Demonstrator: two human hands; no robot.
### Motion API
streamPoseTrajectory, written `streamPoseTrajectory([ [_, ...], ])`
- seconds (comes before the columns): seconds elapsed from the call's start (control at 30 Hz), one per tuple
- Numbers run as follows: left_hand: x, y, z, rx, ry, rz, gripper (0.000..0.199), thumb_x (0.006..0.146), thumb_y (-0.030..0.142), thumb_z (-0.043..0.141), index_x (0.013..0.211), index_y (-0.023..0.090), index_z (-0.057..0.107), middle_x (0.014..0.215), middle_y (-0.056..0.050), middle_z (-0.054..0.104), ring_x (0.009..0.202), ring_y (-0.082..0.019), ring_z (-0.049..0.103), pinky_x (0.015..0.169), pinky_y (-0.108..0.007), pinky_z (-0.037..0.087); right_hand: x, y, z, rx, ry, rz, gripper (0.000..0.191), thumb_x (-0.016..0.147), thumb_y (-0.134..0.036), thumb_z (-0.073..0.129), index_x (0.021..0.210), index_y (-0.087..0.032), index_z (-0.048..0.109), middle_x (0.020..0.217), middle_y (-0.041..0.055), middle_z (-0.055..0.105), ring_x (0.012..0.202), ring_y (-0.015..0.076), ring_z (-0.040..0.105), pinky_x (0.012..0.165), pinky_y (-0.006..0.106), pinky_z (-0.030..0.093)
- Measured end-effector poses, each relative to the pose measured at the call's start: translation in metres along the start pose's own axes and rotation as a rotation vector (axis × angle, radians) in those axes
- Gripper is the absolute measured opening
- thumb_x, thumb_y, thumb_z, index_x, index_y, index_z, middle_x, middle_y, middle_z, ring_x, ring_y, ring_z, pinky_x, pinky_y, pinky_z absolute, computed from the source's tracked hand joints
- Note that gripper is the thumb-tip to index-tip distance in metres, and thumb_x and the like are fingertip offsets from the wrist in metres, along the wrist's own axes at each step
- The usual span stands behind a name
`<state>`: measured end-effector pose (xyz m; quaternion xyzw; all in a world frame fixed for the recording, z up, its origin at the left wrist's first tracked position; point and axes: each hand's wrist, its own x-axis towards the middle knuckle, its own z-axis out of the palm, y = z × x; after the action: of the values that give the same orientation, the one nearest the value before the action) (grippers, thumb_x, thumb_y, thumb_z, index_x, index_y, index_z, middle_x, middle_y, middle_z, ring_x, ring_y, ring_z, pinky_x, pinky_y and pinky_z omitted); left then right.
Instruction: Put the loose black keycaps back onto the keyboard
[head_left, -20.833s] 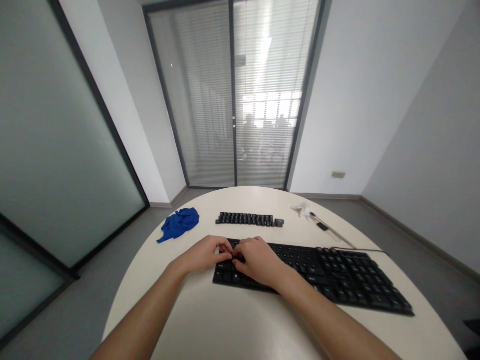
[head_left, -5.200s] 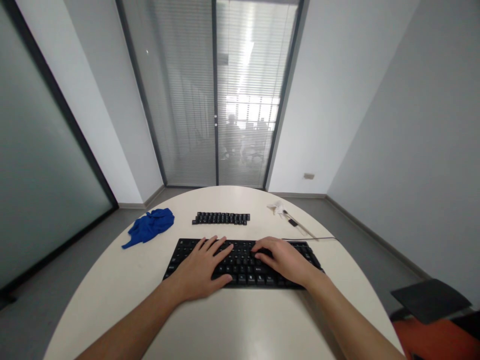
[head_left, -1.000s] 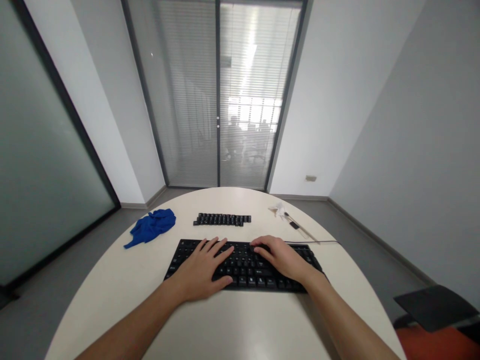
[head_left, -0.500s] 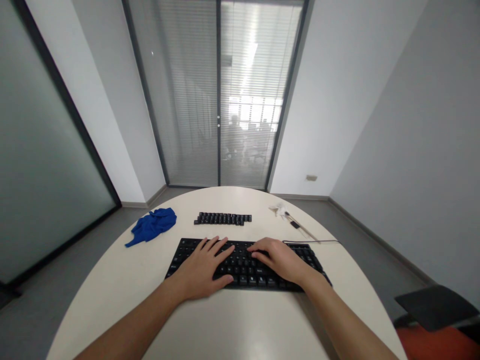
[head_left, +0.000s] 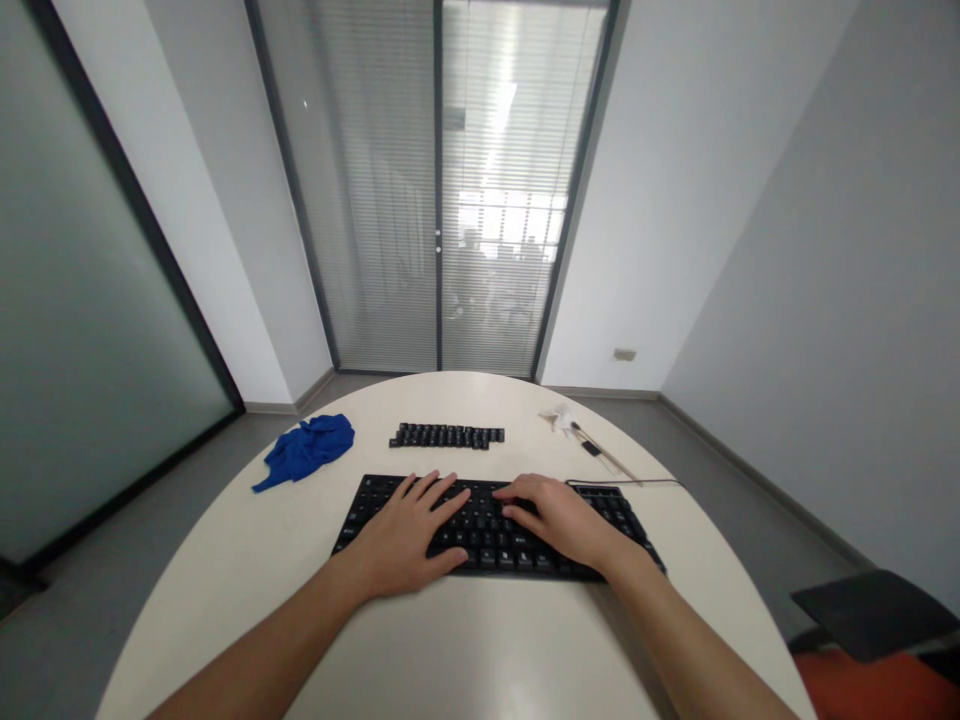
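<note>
A black keyboard (head_left: 517,560) lies near the middle of the round cream table (head_left: 480,650). My left hand (head_left: 405,535) rests spread over its left half, fingers apart and holding nothing. Over the right half is my right hand (head_left: 562,515), its thumb and index finger near the upper middle keys; whether a small key is between them is too small to tell. Beyond the keyboard, several loose black keycaps (head_left: 446,437) stand in neat rows.
A crumpled blue cloth (head_left: 307,448) lies at the table's left. At the back right are a thin brush (head_left: 604,452), a small black piece (head_left: 591,449) and whitish crumpled material (head_left: 559,418). A cable runs right from the keyboard. A chair (head_left: 874,615) stands lower right.
</note>
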<state>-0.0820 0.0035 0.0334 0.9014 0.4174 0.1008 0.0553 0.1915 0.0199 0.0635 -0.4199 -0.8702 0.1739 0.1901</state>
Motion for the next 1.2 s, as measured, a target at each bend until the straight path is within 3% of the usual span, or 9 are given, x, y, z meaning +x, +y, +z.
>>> streamPoseTrajectory([
  [0.27, 0.000, -0.002, 0.001, 0.004, -0.006, 0.004, 0.068, 0.095, 0.060, 0.049, 0.155, 0.033, 0.031, 0.164, -0.006, 0.025, 0.149, -0.034, 0.025, 0.121, -0.056, 0.018, -0.001, -0.004, -0.003, -0.005, 0.008, 0.007, 0.019, 0.094, -0.029, 0.059, 0.107, -0.024, 0.072, 0.106, 0.0034, 0.074, 0.100, 0.0205, 0.066, 0.093, 0.031, 0.048],
  [0.57, 0.000, 0.000, 0.000, 0.000, 0.001, -0.002, 0.069, 0.094, 0.059, 0.051, 0.155, 0.033, 0.032, 0.163, -0.006, 0.028, 0.149, -0.034, 0.026, 0.121, -0.055, 0.017, 0.004, 0.004, 0.005, -0.100, 0.182, 0.150, 0.027, 0.097, -0.038, 0.053, 0.109, -0.022, 0.072, 0.110, 0.0069, 0.075, 0.105, 0.0229, 0.067, 0.098, 0.036, 0.046],
  [0.77, 0.000, 0.000, -0.001, 0.013, -0.015, -0.008, 0.069, 0.094, 0.059, 0.050, 0.155, 0.033, 0.031, 0.164, -0.006, 0.027, 0.149, -0.034, 0.025, 0.121, -0.057, 0.018, 0.006, 0.009, 0.021, -0.152, 0.123, 0.279, 0.044, 0.095, -0.050, 0.054, 0.124, -0.020, 0.067, 0.123, 0.0113, 0.071, 0.118, 0.0278, 0.062, 0.115, 0.049, 0.030],
  [1.2, 0.000, 0.001, -0.003, 0.011, -0.025, -0.010, 0.069, 0.094, 0.059, 0.051, 0.154, 0.032, 0.033, 0.163, -0.008, 0.027, 0.149, -0.035, 0.025, 0.120, -0.057, 0.018, 0.008, 0.008, 0.020, -0.061, 0.082, 0.355, 0.045, 0.091, -0.052, 0.059, 0.124, -0.022, 0.066, 0.129, 0.0110, 0.068, 0.125, 0.0290, 0.057, 0.118, 0.059, 0.012],
])
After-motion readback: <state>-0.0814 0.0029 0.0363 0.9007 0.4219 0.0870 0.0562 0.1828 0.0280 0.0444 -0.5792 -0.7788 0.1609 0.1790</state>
